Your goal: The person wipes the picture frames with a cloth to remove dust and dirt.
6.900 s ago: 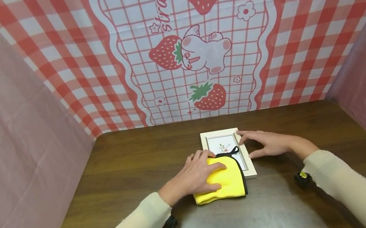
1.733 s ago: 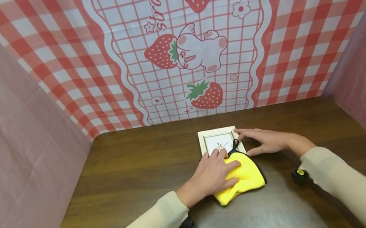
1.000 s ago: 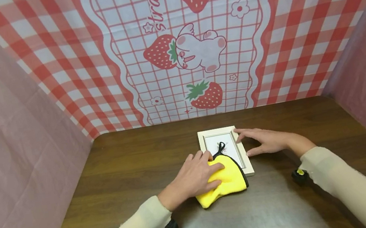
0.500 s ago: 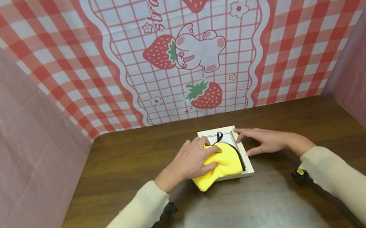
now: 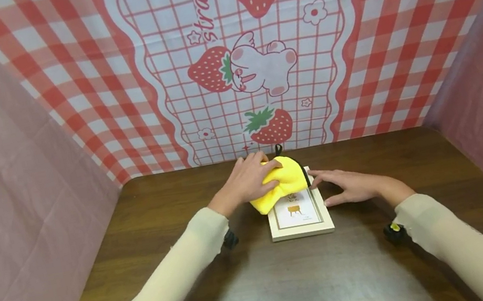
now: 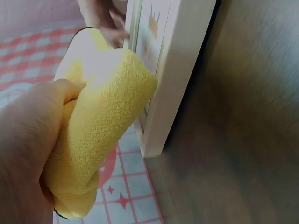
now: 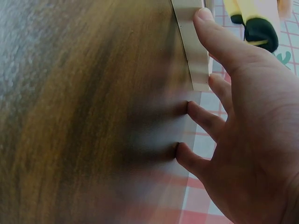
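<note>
Yellow cloth (image 5: 291,175) in L hand's (image 5: 247,180) grip over frame's (image 5: 303,230) far end; spread R hand (image 5: 352,186), rt edge

yellow cloth (image 5: 290,174) with black edging, picture frame (image 5: 303,230) in cream, print (image 5: 302,212) white with orange-brown motif, tabletop (image 5: 301,279) in brown wood grain, backdrop (image 5: 395,39) of red-and-white gingham around strawberry-printed grid, side drapes (image 5: 26,181) dusty pink, sleeves (image 5: 180,268) pale cream
</note>
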A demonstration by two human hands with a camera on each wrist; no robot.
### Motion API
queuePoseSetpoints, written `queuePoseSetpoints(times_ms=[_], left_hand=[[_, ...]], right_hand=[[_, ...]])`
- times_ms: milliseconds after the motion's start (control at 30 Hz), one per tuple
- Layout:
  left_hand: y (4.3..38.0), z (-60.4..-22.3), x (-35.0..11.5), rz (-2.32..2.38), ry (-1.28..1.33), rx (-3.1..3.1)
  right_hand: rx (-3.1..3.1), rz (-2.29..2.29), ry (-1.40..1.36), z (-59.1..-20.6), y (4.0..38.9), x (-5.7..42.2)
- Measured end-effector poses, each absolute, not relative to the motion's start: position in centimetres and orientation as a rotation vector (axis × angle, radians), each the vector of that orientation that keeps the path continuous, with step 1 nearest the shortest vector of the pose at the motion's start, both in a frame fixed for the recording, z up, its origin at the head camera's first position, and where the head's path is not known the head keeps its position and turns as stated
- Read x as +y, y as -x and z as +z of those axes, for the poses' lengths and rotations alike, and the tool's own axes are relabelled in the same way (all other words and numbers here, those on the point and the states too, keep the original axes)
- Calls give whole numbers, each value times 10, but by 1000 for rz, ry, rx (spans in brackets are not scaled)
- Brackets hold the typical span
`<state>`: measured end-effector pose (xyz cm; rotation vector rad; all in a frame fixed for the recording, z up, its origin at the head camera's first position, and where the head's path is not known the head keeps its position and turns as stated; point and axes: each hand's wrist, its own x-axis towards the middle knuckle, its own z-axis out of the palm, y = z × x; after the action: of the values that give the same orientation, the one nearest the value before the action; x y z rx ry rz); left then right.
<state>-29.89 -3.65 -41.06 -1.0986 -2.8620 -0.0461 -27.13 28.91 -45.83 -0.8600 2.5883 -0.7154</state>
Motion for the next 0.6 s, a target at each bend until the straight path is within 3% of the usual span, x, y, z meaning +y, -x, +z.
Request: queuePoseSetpoints(times_ms=[600], left_hand=[[361, -421, -13, 56, 926, -2843]], right_hand=[[2594, -736, 902, -463, 274, 288]])
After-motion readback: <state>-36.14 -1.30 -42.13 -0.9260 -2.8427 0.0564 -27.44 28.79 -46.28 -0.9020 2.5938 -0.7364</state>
